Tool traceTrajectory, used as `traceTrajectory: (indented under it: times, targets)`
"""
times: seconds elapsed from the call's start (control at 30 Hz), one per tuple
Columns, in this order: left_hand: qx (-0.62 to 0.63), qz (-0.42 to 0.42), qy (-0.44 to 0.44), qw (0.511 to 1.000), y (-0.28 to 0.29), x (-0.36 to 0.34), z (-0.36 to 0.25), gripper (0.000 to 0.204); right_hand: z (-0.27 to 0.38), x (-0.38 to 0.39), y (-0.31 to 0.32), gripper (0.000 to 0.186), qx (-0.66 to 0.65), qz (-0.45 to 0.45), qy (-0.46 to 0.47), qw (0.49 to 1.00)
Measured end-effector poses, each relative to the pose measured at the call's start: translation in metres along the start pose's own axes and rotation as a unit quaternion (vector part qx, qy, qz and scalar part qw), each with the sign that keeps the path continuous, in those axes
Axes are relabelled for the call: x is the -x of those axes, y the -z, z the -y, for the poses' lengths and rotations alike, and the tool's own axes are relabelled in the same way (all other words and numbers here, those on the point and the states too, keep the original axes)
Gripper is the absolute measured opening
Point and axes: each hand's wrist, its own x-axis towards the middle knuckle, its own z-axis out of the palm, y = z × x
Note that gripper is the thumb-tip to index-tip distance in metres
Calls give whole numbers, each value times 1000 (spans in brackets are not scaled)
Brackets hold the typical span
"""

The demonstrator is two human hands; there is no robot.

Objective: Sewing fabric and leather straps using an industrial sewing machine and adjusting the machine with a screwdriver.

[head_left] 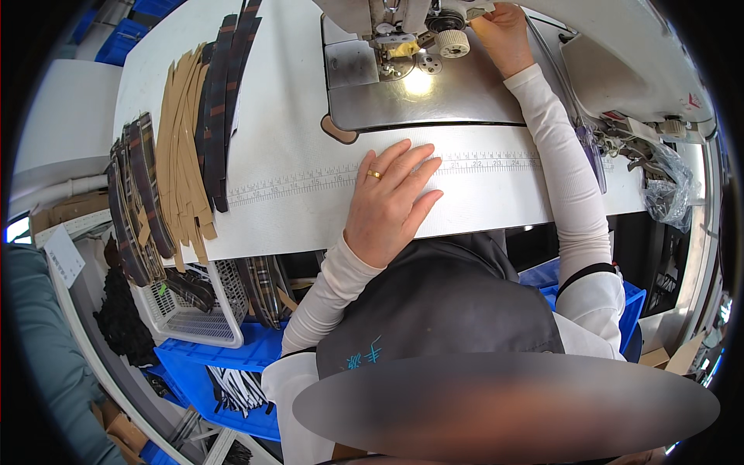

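Note:
My left hand (393,203) lies on the white tabletop (287,139), across a printed ruler scale (294,187). Its fingers are spread and slightly bent, a gold ring is on one of them, and nothing is in it. Beyond it stands a sewing machine (620,70) with a metal bed plate (434,101) and a lit needle area. My right hand (505,39) is raised beside the machine's head, just right of a white ridged knob (452,44). Its fingers curl in at the machine; what they pinch, if anything, is hidden at the picture's upper edge.
At the left of the table lie tan strips (184,147), dark strips (221,108) and plaid strips (143,186), some overhanging the front edge. Below are a white basket (236,310) and a blue crate (186,372). Clear plastic wrapping (670,194) hangs at the right.

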Motion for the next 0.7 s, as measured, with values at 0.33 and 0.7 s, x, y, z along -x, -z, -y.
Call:
traceTrajectory:
  times: [0.33, 0.7]
  targets:
    - [-4, 8, 7, 1000, -1, 1, 0, 36, -6, 6, 6, 17, 110, -5, -140, 984]
    - [-1, -2, 4, 1000, -1, 1, 0, 36, -5, 3, -2, 20, -16, -29, -3, 999]
